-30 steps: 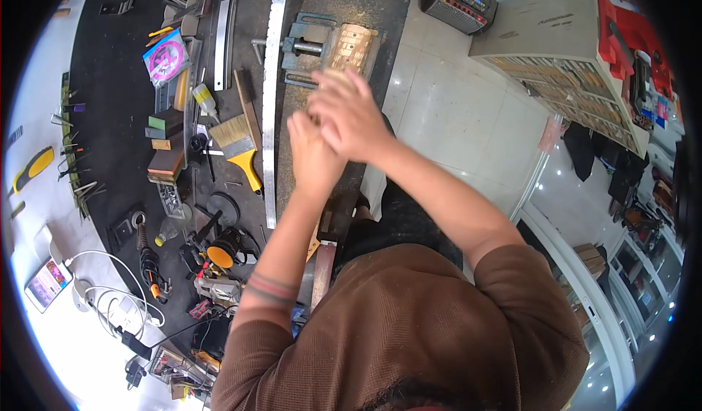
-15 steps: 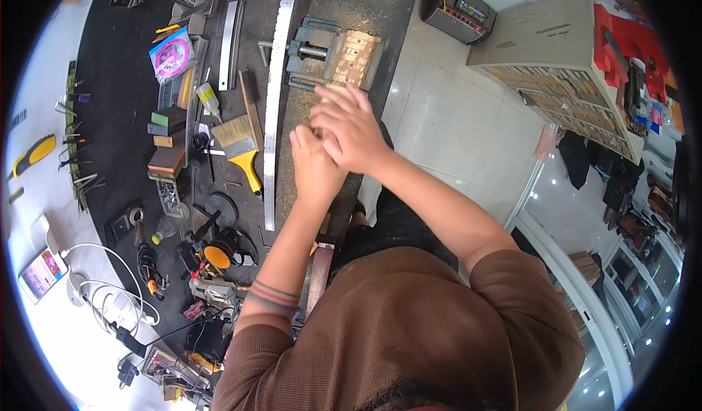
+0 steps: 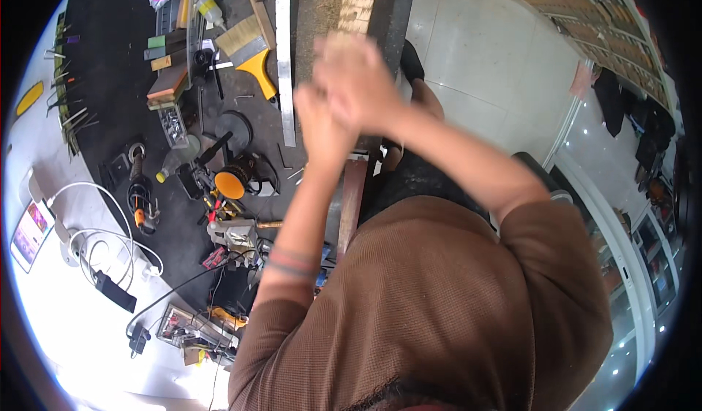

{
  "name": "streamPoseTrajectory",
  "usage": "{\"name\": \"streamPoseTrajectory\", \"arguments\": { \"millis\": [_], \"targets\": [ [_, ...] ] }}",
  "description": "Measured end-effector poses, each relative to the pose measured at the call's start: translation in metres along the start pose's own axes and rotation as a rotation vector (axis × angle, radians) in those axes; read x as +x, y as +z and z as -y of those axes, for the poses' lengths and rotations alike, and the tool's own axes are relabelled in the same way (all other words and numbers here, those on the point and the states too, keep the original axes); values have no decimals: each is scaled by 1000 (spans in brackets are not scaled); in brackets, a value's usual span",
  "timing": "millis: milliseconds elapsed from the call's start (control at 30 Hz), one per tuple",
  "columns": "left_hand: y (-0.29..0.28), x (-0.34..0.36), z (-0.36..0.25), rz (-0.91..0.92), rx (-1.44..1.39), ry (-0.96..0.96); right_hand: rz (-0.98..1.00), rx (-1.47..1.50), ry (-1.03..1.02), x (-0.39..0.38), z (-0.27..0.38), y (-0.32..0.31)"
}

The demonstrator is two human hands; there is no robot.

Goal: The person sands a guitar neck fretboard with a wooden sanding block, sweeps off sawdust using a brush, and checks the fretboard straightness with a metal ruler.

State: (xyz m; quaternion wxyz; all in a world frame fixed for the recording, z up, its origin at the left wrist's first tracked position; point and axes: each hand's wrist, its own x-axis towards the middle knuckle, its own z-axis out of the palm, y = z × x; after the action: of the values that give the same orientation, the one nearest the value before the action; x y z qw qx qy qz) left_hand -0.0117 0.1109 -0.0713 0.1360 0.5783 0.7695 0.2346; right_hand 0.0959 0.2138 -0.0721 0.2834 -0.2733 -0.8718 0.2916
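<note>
My right hand (image 3: 360,82) is curled over my left hand (image 3: 327,122), both blurred by motion, near the bench's front edge. Under my right fingers is something pale tan that I cannot make out; my left fingers are bent and partly hidden beneath. Just beyond them lies a patterned pale wooden piece (image 3: 358,1) on a sawdust-covered board (image 3: 318,5), in a metal fixture cut off at the top. A long steel straightedge (image 3: 286,74) runs along the left of my hands, with a yellow-handled brush (image 3: 255,69) beside it.
Further left are a glue bottle (image 3: 210,10), sanding blocks (image 3: 164,82), an orange-fronted round tool (image 3: 230,184), a cordless or corded tool (image 3: 140,191), a phone (image 3: 33,232) and white cables (image 3: 117,232). At right are a tiled floor (image 3: 475,60) and a wooden cabinet (image 3: 585,23).
The view has shifted, putting the bench and fixture higher in the picture, with the fixture now mostly cut off. My hands stay together and are more blurred.
</note>
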Motion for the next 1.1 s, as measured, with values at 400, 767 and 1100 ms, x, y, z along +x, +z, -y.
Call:
{"name": "streamPoseTrajectory", "arguments": {
  "millis": [400,767,1100],
  "targets": [
    [15,117,-16,-179,-21,60,-59,17,-99,93,-86,-26],
    [-3,20,4,-40,-25,36,-125,33,-14,15,-16,7],
    [-28,-83,10,158,85,-90,55,7,20,-57,55,34]
  ]
}}
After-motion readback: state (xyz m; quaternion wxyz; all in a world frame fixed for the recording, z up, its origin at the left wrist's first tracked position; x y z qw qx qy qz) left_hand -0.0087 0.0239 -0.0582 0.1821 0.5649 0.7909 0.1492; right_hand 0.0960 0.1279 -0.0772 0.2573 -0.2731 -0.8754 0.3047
